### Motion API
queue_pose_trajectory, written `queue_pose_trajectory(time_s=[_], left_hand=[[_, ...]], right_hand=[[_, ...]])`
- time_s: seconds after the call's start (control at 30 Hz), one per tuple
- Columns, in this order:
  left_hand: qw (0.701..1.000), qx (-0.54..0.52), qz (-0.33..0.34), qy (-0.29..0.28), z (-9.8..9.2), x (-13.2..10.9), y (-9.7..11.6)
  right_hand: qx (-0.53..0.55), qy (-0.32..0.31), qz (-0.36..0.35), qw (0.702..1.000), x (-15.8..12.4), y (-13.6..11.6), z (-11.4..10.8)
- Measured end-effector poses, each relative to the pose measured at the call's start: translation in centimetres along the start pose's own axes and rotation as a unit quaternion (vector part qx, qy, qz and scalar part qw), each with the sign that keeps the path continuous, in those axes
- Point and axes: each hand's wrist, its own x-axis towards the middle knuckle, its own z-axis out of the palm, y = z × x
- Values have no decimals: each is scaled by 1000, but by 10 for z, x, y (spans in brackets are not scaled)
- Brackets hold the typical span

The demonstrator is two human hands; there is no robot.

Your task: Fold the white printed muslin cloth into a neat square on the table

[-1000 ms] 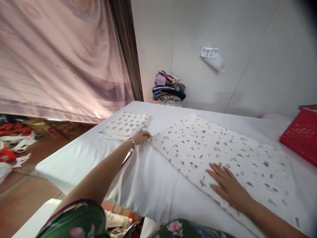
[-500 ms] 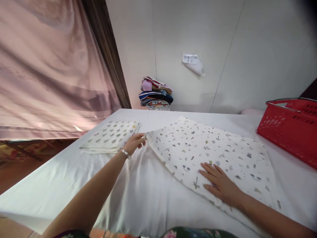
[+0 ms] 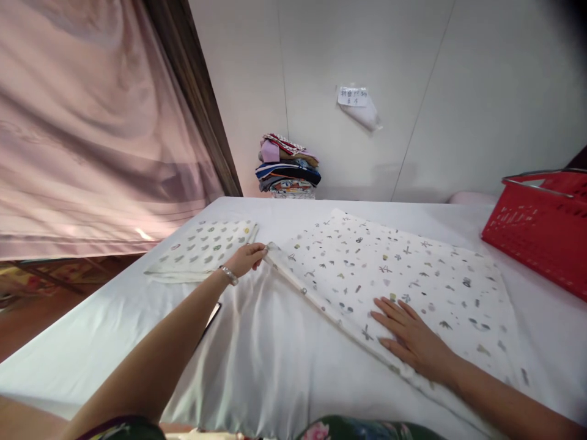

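Note:
A white cloth [image 3: 358,269] printed with small leaves and shapes lies spread over the white-covered table [image 3: 257,360]. My left hand [image 3: 248,258], with a bracelet at the wrist, pinches the cloth's left corner between thumb and fingers. The near edge runs from that corner toward the lower right as a narrow raised fold. My right hand [image 3: 410,336] rests flat on the cloth near this edge, fingers spread. Just left of my left hand lies a folded white cloth [image 3: 202,250] with rows of grey-green motifs.
A red plastic basket [image 3: 541,226] with a metal handle stands at the table's right. Folded fabrics [image 3: 288,168] are stacked beyond the far edge, by the wall. A pink curtain [image 3: 92,134] hangs on the left. A dark-edged flat object [image 3: 211,318] shows partly beside my left forearm.
My left hand has shifted slightly left with the cloth corner, and the near edge looks straighter. My right hand stays flat on the cloth. The view has tilted a little.

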Motion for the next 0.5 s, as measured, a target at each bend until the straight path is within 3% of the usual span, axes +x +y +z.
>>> queue_pose_trajectory(time_s=[0.13, 0.2, 0.27, 0.33, 0.4, 0.5], left_hand=[[993, -117, -20, 2, -9, -21, -8], [992, -122, -34, 0, -13, -26, -15], [998, -36, -48, -20, -16, -26, -24], [991, 114, -33, -53, -17, -22, -34], [965, 250, 5, -73, -18, -17, -44], [925, 372, 27, -66, -20, -9, -54]], right_hand=[[6, 4, 0, 1000, 0, -1, -1], [4, 2, 1, 1000, 0, -2, -3], [2, -1, 2, 1000, 1, -3, -5], [3, -2, 2, 1000, 1, -4, -7], [9, -4, 2, 1000, 2, -5, -10], [21, -8, 7, 1000, 3, -7, -13]])
